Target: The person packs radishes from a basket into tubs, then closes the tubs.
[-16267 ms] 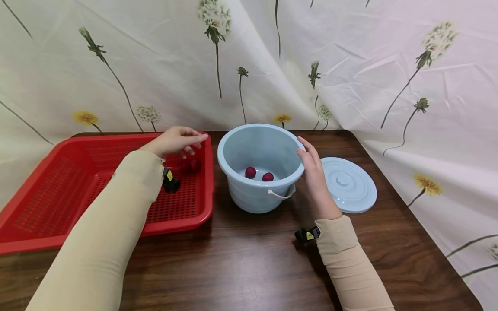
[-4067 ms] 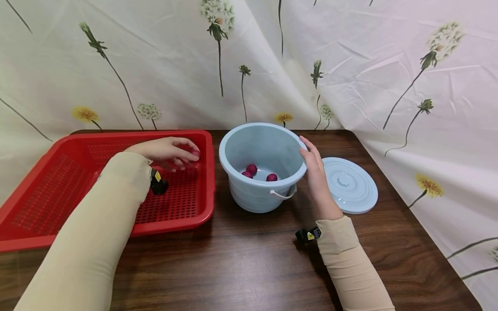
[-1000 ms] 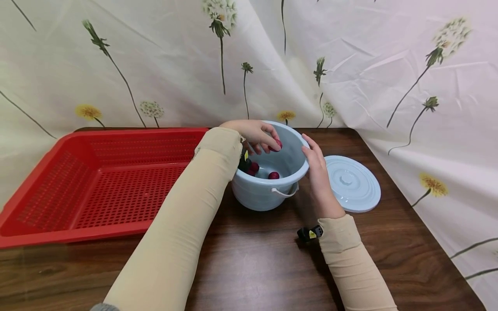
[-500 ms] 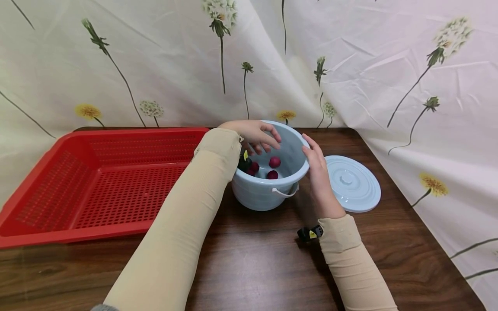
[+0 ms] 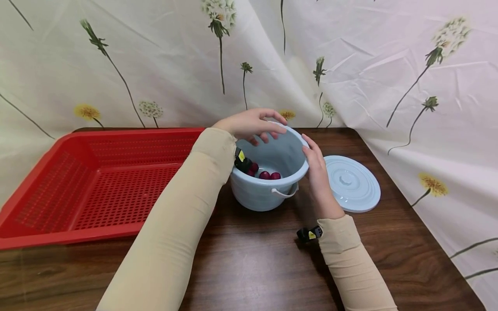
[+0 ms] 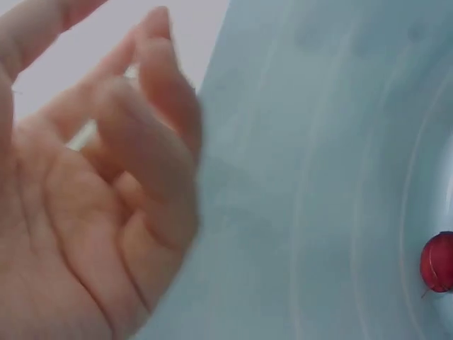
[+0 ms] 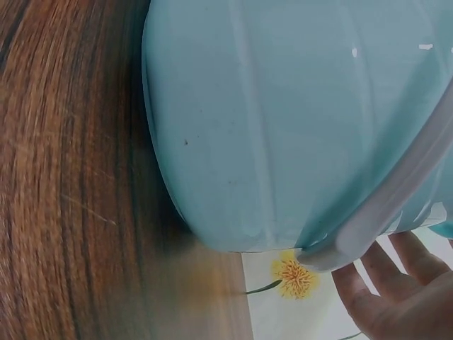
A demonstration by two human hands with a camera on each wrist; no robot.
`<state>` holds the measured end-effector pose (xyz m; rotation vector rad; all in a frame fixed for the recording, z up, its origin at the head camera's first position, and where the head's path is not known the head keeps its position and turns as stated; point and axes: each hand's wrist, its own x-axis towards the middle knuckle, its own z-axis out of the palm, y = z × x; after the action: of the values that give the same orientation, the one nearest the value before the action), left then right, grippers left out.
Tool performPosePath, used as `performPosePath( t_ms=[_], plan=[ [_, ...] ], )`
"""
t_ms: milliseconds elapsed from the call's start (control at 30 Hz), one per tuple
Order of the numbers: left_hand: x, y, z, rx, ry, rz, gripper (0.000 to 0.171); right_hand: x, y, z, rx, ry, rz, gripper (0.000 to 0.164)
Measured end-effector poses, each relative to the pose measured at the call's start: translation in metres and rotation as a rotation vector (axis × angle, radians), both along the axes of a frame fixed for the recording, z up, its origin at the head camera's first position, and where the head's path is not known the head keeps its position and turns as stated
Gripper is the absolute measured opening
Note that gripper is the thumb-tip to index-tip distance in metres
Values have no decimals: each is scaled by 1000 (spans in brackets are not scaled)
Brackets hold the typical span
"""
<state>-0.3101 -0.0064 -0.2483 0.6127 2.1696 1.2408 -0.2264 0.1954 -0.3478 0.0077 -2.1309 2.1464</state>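
A light blue bucket (image 5: pixel 256 194) stands on the table with several small dark red balls (image 5: pixel 264 175) at its bottom, some partly behind the left wrist camera. My left hand (image 5: pixel 254 123) hovers over the bucket's far left rim, fingers loosely bent and holding nothing. In the left wrist view one red ball (image 6: pixel 439 262) lies beyond the bent fingers. My right hand (image 5: pixel 320 185) rests against the right side of the bucket's rim. From the right wrist view, its fingers (image 7: pixel 379 280) reach along the bucket's outer wall near the white handle (image 7: pixel 396 191).
To the left is a red perforated basket (image 5: pixel 116 194), its far right corner hidden by the left sleeve. A light blue lid (image 5: pixel 346 183) lies flat right of the bucket. A flower-printed cloth (image 5: pixel 167 56) hangs behind the table.
A second ago my left hand held a red ball inside the bucket; it let go and the ball dropped among the others. Now that hand has risen toward the rim. The right hand stays put.
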Motion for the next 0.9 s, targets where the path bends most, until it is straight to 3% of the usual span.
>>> performPosePath(
  t_ms=[367,633,767,900],
  plan=[
    [18,17,16,184,14,111,37,4,-7,7,46,-12,22,49],
    [32,18,36,303,18,176,34,4,-6,10,116,-33,71,54],
    [43,25,45,392,-1,178,36,4,5,12,236,9,98,61],
    [58,38,46,478,-35,187,41,7,21,20,244,80,88,65]
  ],
)
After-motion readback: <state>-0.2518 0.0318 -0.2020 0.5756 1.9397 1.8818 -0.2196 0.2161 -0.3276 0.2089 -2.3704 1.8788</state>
